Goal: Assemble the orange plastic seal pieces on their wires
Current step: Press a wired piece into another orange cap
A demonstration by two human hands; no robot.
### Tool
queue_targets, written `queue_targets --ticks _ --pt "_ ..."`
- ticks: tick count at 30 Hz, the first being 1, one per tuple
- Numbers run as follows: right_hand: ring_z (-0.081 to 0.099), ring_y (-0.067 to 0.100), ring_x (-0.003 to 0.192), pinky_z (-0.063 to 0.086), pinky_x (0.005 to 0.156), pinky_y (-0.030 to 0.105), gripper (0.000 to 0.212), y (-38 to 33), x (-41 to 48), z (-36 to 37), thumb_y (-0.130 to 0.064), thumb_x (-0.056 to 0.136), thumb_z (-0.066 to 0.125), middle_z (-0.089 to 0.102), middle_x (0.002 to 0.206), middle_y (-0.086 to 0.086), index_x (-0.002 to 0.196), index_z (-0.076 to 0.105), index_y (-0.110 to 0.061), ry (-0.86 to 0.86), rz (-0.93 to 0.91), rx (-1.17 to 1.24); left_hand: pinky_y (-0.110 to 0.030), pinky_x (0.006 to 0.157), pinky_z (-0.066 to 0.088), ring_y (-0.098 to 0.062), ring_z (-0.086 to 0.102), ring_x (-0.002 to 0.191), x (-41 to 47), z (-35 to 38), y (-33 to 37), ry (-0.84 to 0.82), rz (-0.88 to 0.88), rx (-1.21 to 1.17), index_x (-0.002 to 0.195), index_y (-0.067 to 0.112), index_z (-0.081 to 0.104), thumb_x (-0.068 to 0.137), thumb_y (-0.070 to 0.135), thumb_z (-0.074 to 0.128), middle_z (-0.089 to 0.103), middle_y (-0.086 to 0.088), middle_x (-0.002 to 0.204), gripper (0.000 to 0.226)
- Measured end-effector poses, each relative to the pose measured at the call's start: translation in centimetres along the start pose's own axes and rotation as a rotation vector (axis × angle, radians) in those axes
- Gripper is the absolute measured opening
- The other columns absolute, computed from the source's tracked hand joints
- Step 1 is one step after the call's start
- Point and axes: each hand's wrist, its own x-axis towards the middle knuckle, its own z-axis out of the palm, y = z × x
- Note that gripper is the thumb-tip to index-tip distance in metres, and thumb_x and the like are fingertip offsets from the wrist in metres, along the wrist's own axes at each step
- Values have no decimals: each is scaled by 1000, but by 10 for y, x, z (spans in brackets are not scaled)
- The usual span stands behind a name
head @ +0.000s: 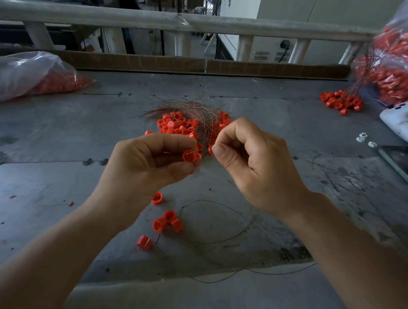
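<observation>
As left hand [150,165] pinches the seal piece [190,156], right hand [252,165] pinches its sideways wire [193,151].

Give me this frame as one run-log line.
left hand: holds orange seal piece | right hand: pinches thin wire beside it | behind: pile of pieces, wire bundle

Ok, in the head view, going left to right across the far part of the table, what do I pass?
clear bag of orange pieces → middle pile of orange pieces and wires → small heap of orange pieces → bulging bag of orange pieces at the right edge.
</observation>
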Motion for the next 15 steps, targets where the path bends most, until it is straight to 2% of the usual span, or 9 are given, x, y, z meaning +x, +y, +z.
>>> queue_targets --ticks 5,10,15 --pt "39 -6 53 36 50 15 9 -2 -1 5 -19 87 52 39 62 -23 79 52 -14 -17 -8 6 -13 66 52 -10 69 73 -1 0 0 12 18 -24 79 12 67 51 15 69 73 0 77 27" --pt "37 -5 50 36 47 18 12 -3 -1 7 -17 86 53 36 60 -24 78 57 -9 -33 -18 -15 -15 65 53 -12 70 73 -1 -2 0 13 29 -41 79 11 66 52 13 70 73 -2 78 28" --pt "36 -5 45 31 47 12 13 -3 -1 6 -19 85 54 32 54 -23 77 58 -9 -44 -5 -35 -17 65 54 -15 70 74 -1 -2 -1 10 39 -122 72 19 73 46 21 74 73 -2 76 26"
